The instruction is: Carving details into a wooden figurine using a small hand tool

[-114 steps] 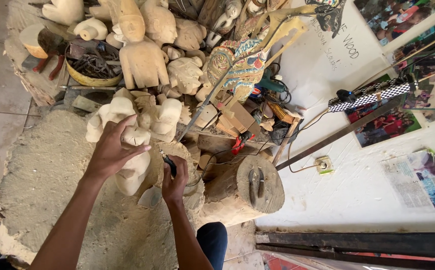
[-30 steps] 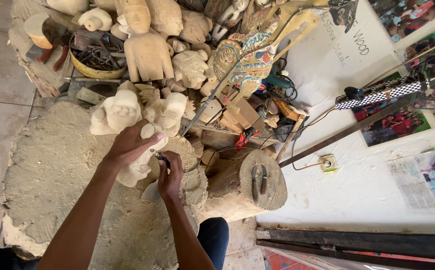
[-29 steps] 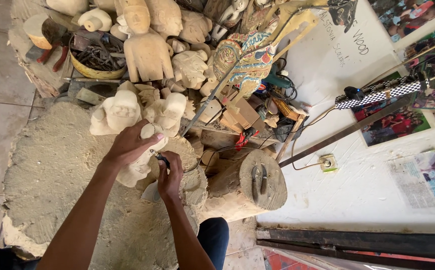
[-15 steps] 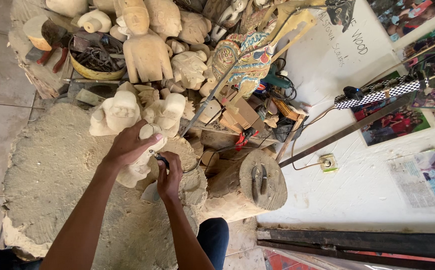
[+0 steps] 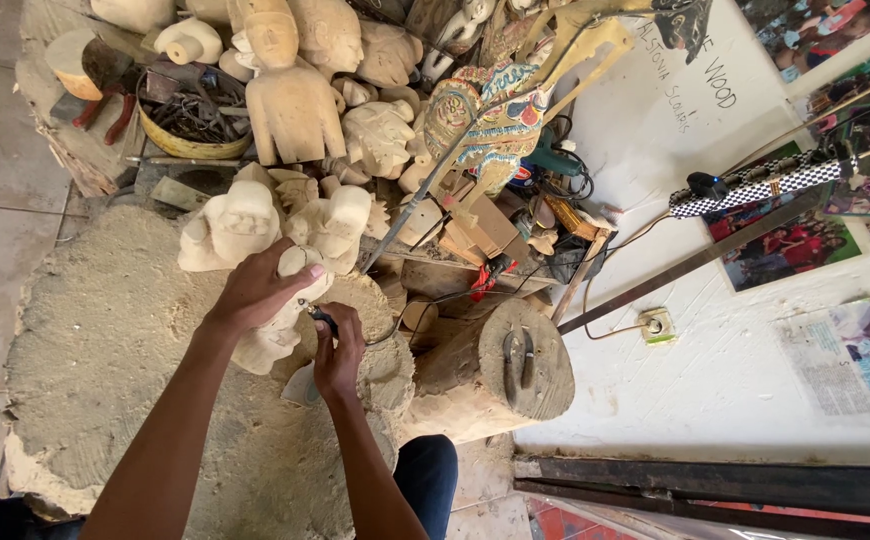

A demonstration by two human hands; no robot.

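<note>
My right hand (image 5: 338, 352) sits closest to me, its fingers clamped tight around a small dark-handled carving tool (image 5: 323, 320) whose tip points up and away from the knuckles into the pale wooden figure (image 5: 280, 325). Just beyond those fingers my left hand (image 5: 255, 292) lies over the same figure, fingers curled down around its upper part and pressing it onto the sawdust-covered counter (image 5: 105, 340). The figure sits under and between both hands, its lower end sticking out beneath the left palm.

My worry is that the two hands are almost touching: if the tool skids off the grain, I judge the edge would run straight toward the left fingers wrapped ahead of it. The loose sawdust under the figure could also let it twist in my hold, and a gouge could bite deeper than meant.

To the right of the right fingers stands a round log block (image 5: 500, 375) with two tools lying on top. Past the left fingertips two unfinished pale carvings (image 5: 245, 215) stand shoulder to shoulder, then a tall carved bust (image 5: 290, 95), a bowl of metal tools (image 5: 190, 125) to its left, and a painted flat puppet (image 5: 495, 110) farther right against the white wall (image 5: 695, 330)
</note>
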